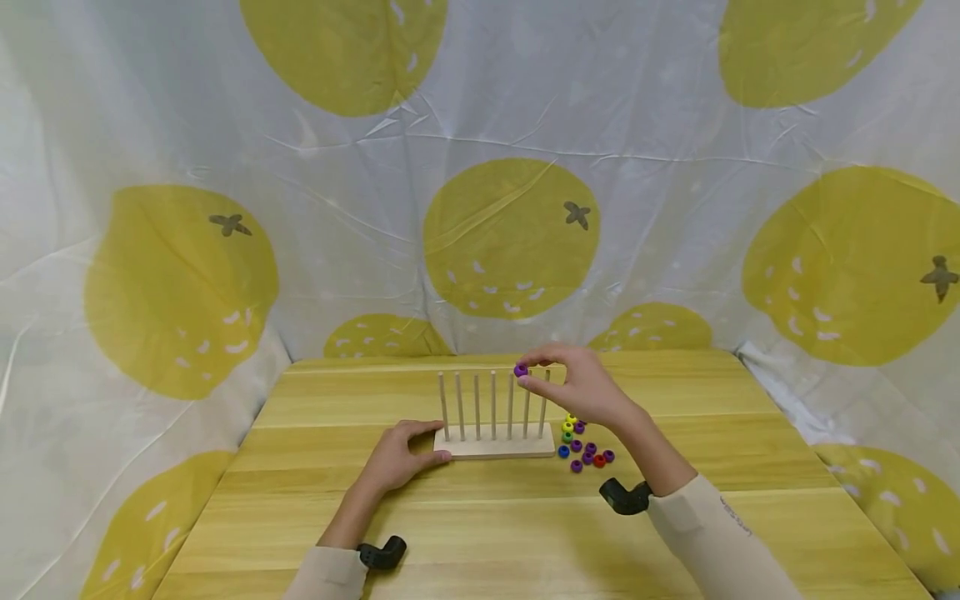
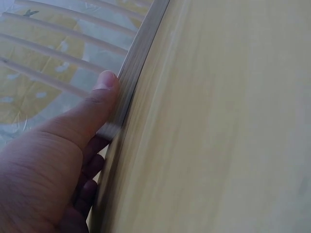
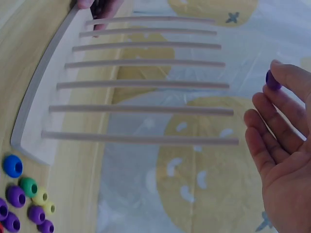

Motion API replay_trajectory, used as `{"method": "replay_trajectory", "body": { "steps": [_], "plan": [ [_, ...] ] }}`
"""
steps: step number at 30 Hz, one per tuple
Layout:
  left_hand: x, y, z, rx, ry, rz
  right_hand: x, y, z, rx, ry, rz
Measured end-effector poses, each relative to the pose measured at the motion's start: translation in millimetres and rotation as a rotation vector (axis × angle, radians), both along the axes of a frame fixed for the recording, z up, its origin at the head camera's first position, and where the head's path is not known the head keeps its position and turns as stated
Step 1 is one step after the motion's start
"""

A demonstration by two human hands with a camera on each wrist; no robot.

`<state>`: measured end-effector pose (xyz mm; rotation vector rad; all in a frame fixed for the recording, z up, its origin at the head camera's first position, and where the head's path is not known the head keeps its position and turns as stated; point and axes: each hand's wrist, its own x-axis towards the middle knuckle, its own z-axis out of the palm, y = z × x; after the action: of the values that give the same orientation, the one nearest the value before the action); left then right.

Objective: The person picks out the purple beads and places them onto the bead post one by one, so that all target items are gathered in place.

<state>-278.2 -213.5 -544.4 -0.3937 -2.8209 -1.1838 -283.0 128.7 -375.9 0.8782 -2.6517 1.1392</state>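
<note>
A pale wooden peg rack [image 1: 495, 450] stands on the table, with several upright dowels in a row. My left hand [image 1: 396, 460] grips the left end of its base, the thumb at the front edge and the fingers behind, partly hidden in the left wrist view. Between thumb and index finger, my right hand [image 1: 588, 390] pinches a purple bead [image 1: 521, 371] at about the height of the dowel tips, over the right half of the rack. In the right wrist view this bead [image 3: 272, 81] is apart from the dowel ends, and the other fingers are loosely bent. No beads sit on the dowels.
Loose beads lie right of the rack: several purple ones [image 1: 576, 467], a blue bead [image 1: 563, 452], a green bead [image 1: 567, 437], a red bead [image 1: 599, 460] and yellow beads [image 1: 567, 427]. A lemon-print curtain [image 1: 360, 250] surrounds the wooden table [image 1: 480, 533].
</note>
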Motion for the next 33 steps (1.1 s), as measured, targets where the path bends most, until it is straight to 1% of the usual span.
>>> {"method": "replay_trajectory", "body": {
  "steps": [9,16,26,33],
  "plan": [
    [0.2,0.5,1.5,-0.001,0.005,0.007,-18.3,-25.5,-2.5,-0.019,-0.035,0.026],
    [0.4,1.7,0.8,0.003,0.002,0.017,-27.0,-45.0,-2.5,-0.027,-0.075,0.044],
    [0.6,0.3,0.9,-0.001,0.014,0.014,-35.1,-79.1,7.2,-0.028,-0.046,0.151],
    [-0.3,-0.3,0.0,0.005,0.021,-0.002,-39.4,-95.2,9.2,-0.012,-0.034,0.165]
  ]
}}
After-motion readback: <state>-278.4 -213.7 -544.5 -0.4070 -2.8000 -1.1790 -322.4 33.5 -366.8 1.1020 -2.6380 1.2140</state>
